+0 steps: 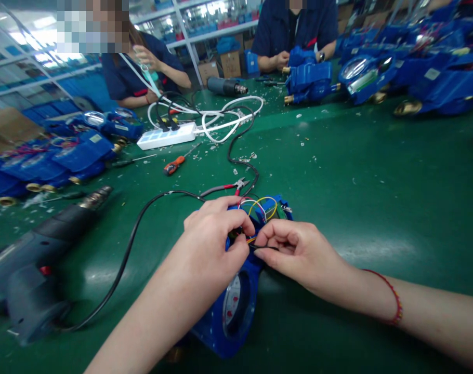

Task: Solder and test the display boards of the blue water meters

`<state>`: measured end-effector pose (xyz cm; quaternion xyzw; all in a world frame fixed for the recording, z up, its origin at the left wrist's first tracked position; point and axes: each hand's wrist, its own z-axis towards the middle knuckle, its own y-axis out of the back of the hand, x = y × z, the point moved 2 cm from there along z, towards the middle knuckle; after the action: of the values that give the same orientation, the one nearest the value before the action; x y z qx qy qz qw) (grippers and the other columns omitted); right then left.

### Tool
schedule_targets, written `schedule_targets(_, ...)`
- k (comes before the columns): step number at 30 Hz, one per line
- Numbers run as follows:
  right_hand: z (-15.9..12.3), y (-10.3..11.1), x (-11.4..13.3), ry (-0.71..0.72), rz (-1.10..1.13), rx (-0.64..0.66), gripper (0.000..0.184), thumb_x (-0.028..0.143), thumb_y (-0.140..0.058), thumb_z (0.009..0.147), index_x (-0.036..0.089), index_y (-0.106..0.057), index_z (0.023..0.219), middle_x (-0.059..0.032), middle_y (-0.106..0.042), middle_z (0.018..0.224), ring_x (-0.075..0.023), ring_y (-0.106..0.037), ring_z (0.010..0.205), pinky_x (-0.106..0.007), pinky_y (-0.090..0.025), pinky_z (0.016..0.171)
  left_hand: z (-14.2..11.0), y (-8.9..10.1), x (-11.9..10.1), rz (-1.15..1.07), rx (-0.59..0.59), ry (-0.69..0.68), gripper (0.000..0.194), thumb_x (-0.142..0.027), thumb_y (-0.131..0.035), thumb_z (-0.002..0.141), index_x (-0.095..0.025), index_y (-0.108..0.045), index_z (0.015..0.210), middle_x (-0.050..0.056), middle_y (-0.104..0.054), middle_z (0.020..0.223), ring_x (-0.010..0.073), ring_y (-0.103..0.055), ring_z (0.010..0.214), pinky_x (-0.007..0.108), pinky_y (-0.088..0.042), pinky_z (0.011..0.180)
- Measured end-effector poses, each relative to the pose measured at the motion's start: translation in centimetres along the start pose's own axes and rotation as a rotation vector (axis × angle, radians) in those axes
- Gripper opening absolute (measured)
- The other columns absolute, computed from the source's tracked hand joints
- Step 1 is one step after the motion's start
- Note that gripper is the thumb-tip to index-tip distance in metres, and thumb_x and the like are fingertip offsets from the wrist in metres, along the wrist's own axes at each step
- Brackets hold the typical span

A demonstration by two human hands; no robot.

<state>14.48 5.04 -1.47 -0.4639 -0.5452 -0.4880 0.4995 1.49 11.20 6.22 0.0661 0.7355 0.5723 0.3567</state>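
A blue water meter (241, 311) lies on the green bench below my hands, its round dial facing up. Thin red, white and yellow wires (268, 201) loop out of its opened far end, beside a blue housing part (280, 203). My left hand (217, 228) is closed over that end, thumb and index finger pinching at the wires; the fingertips partly hide the spot. Close by on the right, my right hand (294, 246) pinches a thin black wire or sleeve (268, 248) between thumb and fingers. Wire cutters (236, 186) with red and grey handles lie just beyond.
A heat gun (45, 249) lies at the left, its black cord curving past my left hand. Farther off are an orange screwdriver (174, 165), a white power strip (167, 136) and another heat gun (225, 86). Blue meters (447, 83) line both sides. Two people sit opposite.
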Motion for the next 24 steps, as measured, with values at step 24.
schedule_targets(24, 2.2, 7.8, -2.6, 0.283, -0.239, 0.258, 0.047, 0.028, -0.053, 0.091, 0.014, -0.043, 0.134, -0.0088, -0.051, 0.126, -0.0163, -0.052, 0.099, -0.032, -0.043, 0.088, -1.7, -0.6, -2.2, 0.225, 0.023, -0.122, 0.023, -0.013, -0.048, 0.081, -0.021, -0.069, 0.078, 0.01, -0.06, 0.13, 0.0277, -0.052, 0.123, 0.051, -0.04, 0.101)
